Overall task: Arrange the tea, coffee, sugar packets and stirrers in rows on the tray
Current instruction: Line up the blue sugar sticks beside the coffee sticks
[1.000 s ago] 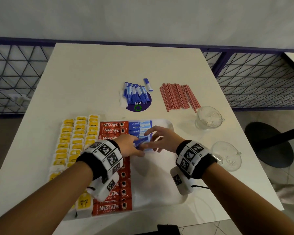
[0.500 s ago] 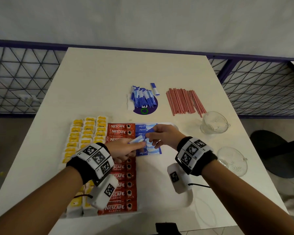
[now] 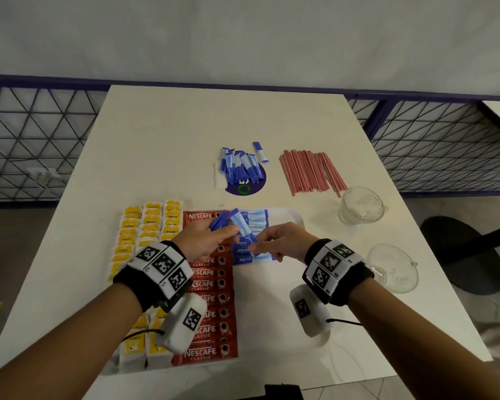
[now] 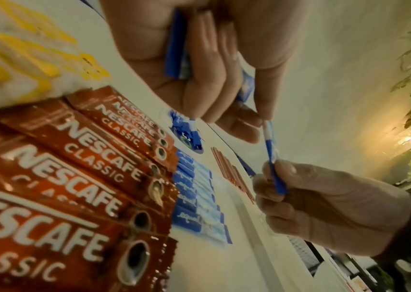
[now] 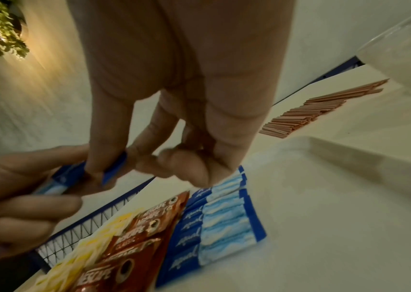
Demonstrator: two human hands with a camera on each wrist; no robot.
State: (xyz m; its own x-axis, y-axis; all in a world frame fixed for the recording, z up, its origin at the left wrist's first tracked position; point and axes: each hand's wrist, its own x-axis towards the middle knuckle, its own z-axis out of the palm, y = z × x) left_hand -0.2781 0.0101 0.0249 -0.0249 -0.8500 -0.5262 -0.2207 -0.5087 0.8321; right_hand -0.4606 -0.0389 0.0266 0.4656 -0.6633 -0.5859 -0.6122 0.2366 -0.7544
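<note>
Head view: slim glossy sugar packet [image 3: 244,230]; pinching fingers [image 3: 257,247]

Above the tray [image 3: 296,219], the left hand [image 3: 205,241] gripped a bunch of sugar packets [image 3: 224,222]. The right hand [image 3: 280,241] pinched one packet's [image 3: 247,235] end. Stirrers [image 3: 311,171] lay on the bench [image 3: 162,145].

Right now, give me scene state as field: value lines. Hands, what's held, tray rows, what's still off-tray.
left hand: grips a bunch of blue sugar packets
right hand: pinches one sugar packet, the other end at the left fingers
tray: yellow tea bags, red coffee sachets, partial sugar row; right part bare
off-tray: sugar pile, stirrers
other: two glass cups to the right of the tray
</note>
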